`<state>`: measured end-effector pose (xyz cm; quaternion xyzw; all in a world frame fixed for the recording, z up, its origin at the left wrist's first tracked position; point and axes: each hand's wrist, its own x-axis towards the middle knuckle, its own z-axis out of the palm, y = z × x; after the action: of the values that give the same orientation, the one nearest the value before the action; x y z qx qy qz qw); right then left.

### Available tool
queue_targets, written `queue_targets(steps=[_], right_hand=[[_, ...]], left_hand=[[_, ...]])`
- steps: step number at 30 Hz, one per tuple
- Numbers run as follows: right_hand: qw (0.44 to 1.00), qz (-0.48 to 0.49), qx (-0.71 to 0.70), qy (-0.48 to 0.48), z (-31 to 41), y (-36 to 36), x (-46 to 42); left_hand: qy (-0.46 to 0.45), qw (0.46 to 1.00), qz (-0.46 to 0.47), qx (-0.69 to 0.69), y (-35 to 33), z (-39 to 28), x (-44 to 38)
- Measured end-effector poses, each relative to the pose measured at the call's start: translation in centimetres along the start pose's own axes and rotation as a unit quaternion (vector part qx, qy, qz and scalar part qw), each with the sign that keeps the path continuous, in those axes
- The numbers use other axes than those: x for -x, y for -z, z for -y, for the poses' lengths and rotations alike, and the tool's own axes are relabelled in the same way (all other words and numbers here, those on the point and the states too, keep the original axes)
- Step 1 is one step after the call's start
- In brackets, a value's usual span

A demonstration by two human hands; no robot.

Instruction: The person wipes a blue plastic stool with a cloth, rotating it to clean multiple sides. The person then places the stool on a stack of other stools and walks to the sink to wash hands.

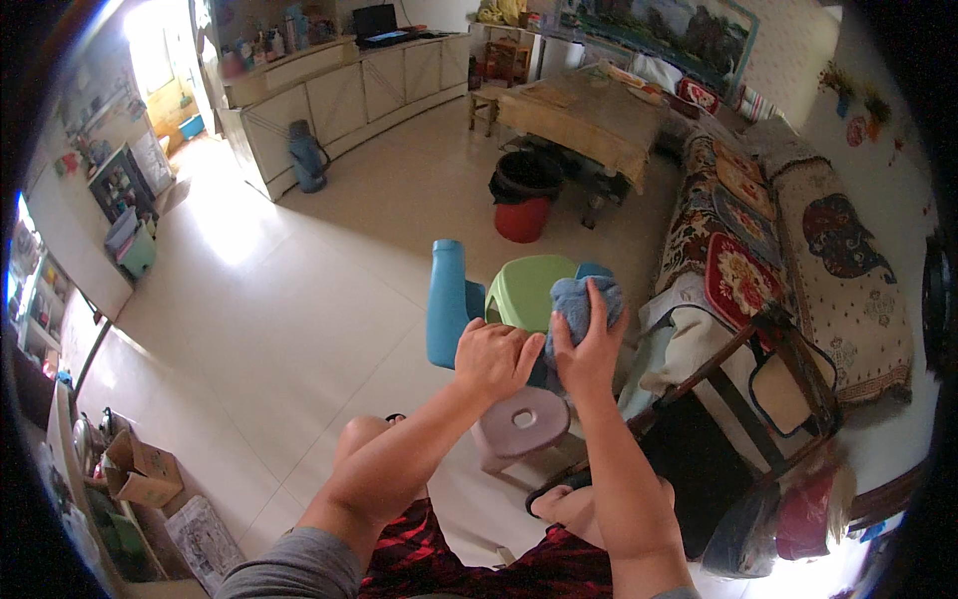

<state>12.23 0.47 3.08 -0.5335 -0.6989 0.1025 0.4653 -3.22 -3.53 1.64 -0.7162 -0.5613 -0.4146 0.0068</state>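
My right hand (587, 352) grips a bunched blue cloth (587, 303) against the right side of a blue and green plastic article, which looks like a small child's seat. Its green panel (531, 288) lies between a tall blue side part (447, 307) and another blue part mostly behind the cloth. My left hand (498, 358) is curled over the near edge of this article, thumb pointing right. The grip itself is partly hidden by the fingers. Just below my hands stands a pinkish plastic stool (528, 423) with a hole in its seat, between my legs.
A red bucket with a black liner (522, 213) stands ahead, by a cloth-covered table (576, 112). At right are a patterned sofa (831, 277) and a dark folding chair (696, 442). A cardboard box (142, 468) sits at lower left; a blue-grey vessel (305, 157) stands by the cabinet (337, 108).
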Motion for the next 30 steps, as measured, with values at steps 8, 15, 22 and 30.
queue_targets(steps=[8, 15, 22, 30], right_hand=[[0.990, 0.015, -0.104, -0.096, -4.2, 1.5, -3.3], [0.860, -0.005, -0.415, -0.297, -4.4, 3.5, -4.4], [0.992, -0.016, -0.118, -0.036, -5.2, 3.0, -3.2], [0.978, 0.100, 0.143, 0.114, 1.1, -0.5, 3.5]], left_hand=[[-0.016, 0.998, 0.056, 0.017, 0.2, -0.5, 0.8], [0.004, 0.998, 0.036, 0.046, 0.5, 0.1, 0.7], [0.059, 0.996, 0.052, 0.037, -0.2, 0.1, 0.1], [0.100, 0.994, 0.022, -0.033, -0.2, 1.6, -0.2]])
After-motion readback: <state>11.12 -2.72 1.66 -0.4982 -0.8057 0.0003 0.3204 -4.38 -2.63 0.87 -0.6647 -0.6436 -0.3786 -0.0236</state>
